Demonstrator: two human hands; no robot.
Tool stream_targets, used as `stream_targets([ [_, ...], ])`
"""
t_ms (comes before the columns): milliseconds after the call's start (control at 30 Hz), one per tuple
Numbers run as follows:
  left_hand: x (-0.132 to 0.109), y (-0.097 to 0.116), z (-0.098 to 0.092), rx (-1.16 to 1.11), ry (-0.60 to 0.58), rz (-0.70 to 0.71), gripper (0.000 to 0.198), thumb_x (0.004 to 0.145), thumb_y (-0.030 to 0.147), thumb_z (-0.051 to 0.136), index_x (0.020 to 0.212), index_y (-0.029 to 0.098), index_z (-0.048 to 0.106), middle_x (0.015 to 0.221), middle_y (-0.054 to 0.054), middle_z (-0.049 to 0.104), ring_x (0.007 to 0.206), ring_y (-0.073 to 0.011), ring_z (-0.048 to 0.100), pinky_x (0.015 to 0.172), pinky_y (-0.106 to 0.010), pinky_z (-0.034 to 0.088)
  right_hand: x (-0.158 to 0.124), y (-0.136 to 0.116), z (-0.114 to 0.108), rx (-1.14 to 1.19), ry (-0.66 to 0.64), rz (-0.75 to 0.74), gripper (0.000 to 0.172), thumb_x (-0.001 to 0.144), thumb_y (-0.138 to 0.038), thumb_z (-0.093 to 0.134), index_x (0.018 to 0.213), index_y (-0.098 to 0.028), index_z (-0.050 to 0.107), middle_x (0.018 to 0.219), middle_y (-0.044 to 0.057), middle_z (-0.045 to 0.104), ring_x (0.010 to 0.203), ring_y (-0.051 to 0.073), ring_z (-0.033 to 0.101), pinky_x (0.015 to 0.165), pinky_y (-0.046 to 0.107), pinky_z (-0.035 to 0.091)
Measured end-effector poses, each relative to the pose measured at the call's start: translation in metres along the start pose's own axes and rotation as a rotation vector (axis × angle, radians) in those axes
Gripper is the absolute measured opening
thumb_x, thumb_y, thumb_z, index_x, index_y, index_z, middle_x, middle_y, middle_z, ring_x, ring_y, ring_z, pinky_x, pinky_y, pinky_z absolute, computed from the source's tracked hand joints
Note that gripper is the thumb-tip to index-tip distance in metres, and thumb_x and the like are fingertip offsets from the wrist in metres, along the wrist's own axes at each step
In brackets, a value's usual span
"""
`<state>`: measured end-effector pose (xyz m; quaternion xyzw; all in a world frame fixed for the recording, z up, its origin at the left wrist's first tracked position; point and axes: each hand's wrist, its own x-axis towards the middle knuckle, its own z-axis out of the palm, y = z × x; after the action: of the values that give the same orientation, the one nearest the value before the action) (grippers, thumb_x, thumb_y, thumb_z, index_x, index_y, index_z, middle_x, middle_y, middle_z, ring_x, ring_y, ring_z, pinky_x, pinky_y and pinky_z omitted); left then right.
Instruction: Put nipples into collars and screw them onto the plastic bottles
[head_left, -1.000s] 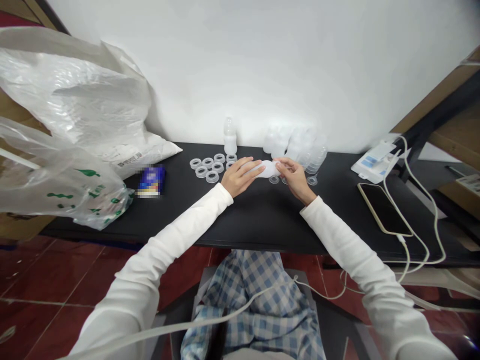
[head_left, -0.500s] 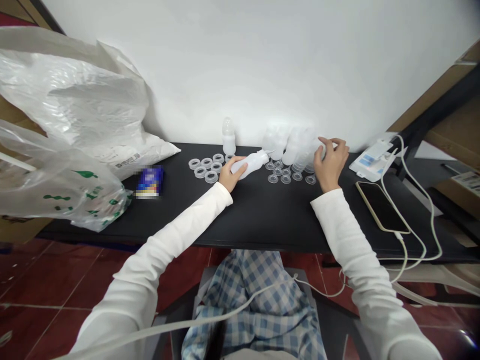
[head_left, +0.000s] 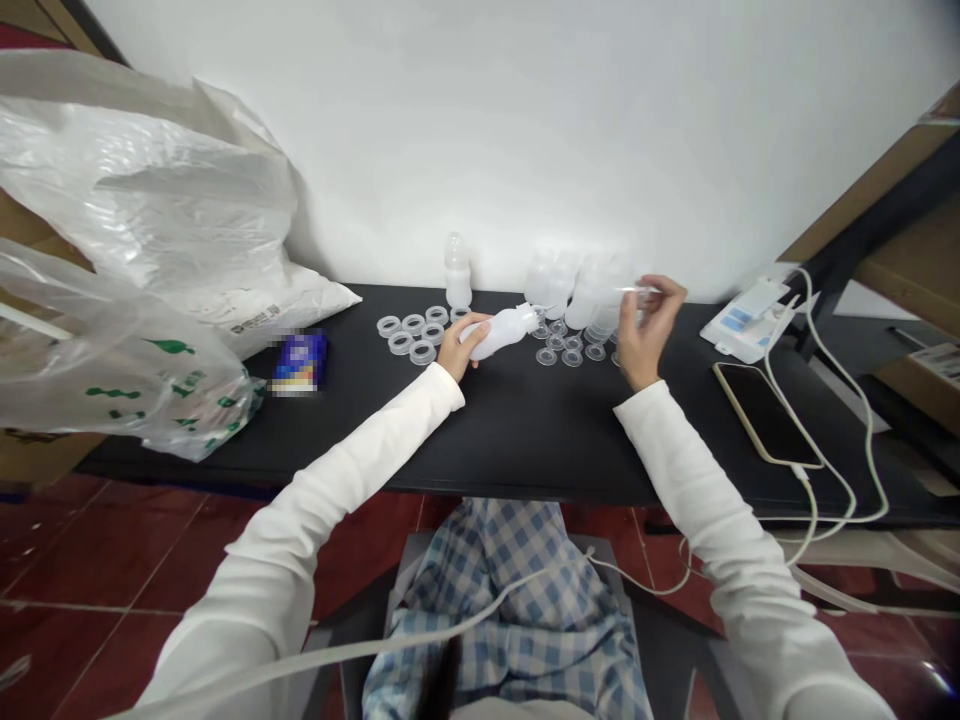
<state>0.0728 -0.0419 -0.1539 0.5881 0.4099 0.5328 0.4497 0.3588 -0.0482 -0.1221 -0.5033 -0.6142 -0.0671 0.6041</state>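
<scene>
In the head view, the left hand (head_left: 459,350) is wrapped around the lower part of a translucent white plastic bottle with a narrowed waist (head_left: 504,331), which lies tilted above the matt black tabletop (head_left: 525,430), its open-looking neck pointing right and slightly up. The right hand (head_left: 648,325) is raised to the right of it, thumb and fingers nearly together on a clear, see-through plastic piece (head_left: 637,290) — its exact shape is hard to make out. Between the two hands, small clear discs with raised middles (head_left: 556,342) lie scattered on the tabletop, just beyond the held bottle's neck. Behind these, a cluster of translucent white plastic bottles (head_left: 585,295) stands near the wall. Left of the left hand lie several flat, frosted white plastic rings (head_left: 412,332), and behind them one translucent white bottle with a clear domed top (head_left: 458,285) stands upright — well apart from the cluster. Farther right, a dark-screened phone in a pale case (head_left: 766,415) rests with a white cable (head_left: 812,505) plugged into its near end
</scene>
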Motion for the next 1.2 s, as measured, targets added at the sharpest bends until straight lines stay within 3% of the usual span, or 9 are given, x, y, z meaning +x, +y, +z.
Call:
stream_targets([
  [100,-0.001,0.005,0.001,-0.018,-0.029,0.002,0.053,0.076,0.064,0.066,0.1,0.017,0.069,0.081,-0.005,0.069,0.055,-0.0141,0.063,0.036,-0.02,0.035,-0.015,-0.015,0.015,0.215,-0.192,0.019,0.046,0.1,-0.057,0.046,0.133,-0.026,0.049,0.124,0.013,0.057,0.101,0.025,0.063,0.093,0.047,0.056],
  [233,-0.002,0.009,0.002,-0.043,-0.063,-0.011,0.05,0.074,0.061,0.068,0.097,0.017,0.069,0.076,-0.004,0.068,0.053,-0.015,0.064,0.034,-0.021,0.034,-0.028,-0.028,0.026,0.347,-0.355,0.046,0.048,0.097,-0.062,0.052,0.13,-0.027,0.052,0.127,0.011,0.06,0.103,0.024,0.064,0.094,0.045,0.056],
  [400,0.0,0.007,0.002,-0.075,-0.118,-0.088,0.049,0.074,0.062,0.065,0.091,0.015,0.066,0.061,-0.001,0.063,0.045,-0.0139,0.06,0.032,-0.022,0.033,-0.033,-0.036,0.028,0.388,-0.431,-0.001,0.043,0.097,-0.061,0.052,0.123,-0.028,0.06,0.122,0.011,0.063,0.109,0.026,0.064,0.092,0.044,0.058],
  [600,0.007,0.007,0.002,-0.233,-0.195,-0.418,0.049,0.083,0.065,0.054,0.085,0.016,0.056,0.057,-0.006,0.068,0.032,-0.0114,0.048,0.028,-0.021,0.022,-0.033,-0.031,0.03,0.392,-0.509,-0.036,0.04,0.088,-0.061,0.066,0.112,-0.028,0.066,0.117,0.011,0.067,0.113,0.028,0.064,0.092,0.045,0.057],
  [800,0.008,0.016,-0.003,-0.218,-0.283,-0.519,0.055,0.082,0.07,0.056,0.078,0.015,0.057,0.052,-0.01,0.067,0.025,-0.0102,0.04,0.026,-0.021,0.013,-0.031,-0.026,0.031,0.404,-0.617,0.088,0.046,0.076,-0.066,0.076,0.097,-0.026,0.066,0.102,0.007,0.072,0.082,0.021,0.063,0.077,0.038,0.055],
  [967,0.007,0.013,-0.002,-0.163,-0.343,-0.475,0.062,0.08,0.077,0.057,0.076,0.016,0.058,0.048,-0.007,0.064,0.023,-0.0078,0.033,0.026,-0.021,0.013,-0.033,-0.028,0.031,0.307,-0.658,0.091,0.045,0.074,-0.067,0.075,0.078,-0.025,0.058,0.082,0.002,0.069,0.065,0.016,0.05,0.063,0.032,0.045],
  [1067,0.002,0.011,0.0,-0.11,-0.363,-0.354,0.061,0.079,0.077,0.059,0.081,0.015,0.06,0.055,-0.006,0.066,0.029,-0.0085,0.041,0.028,-0.021,0.018,-0.033,-0.032,0.032,0.236,-0.64,0.089,0.045,0.083,-0.069,0.063,0.076,-0.025,0.054,0.068,-0.001,0.059,0.059,0.014,0.043,0.06,0.031,0.039],
  [1133,-0.002,0.01,0.001,-0.018,-0.363,-0.232,0.057,0.08,0.073,0.063,0.086,0.016,0.061,0.06,-0.004,0.067,0.036,-0.0106,0.05,0.032,-0.021,0.026,-0.031,-0.033,0.032,0.198,-0.622,0.088,0.046,0.091,-0.068,0.052,0.074,-0.025,0.052,0.063,-0.002,0.052,0.057,0.014,0.041,0.061,0.031,0.038],
  [1200,-0.004,0.01,0.001,0.126,-0.346,-0.077,0.052,0.079,0.067,0.068,0.093,0.017,0.064,0.071,-0.004,0.071,0.052,-0.0143,0.062,0.043,-0.023,0.042,-0.028,-0.033,0.031,0.164,-0.607,0.103,0.048,0.095,-0.068,0.044,0.073,-0.026,0.049,0.06,-0.002,0.047,0.056,0.015,0.04,0.061,0.032,0.037],
])
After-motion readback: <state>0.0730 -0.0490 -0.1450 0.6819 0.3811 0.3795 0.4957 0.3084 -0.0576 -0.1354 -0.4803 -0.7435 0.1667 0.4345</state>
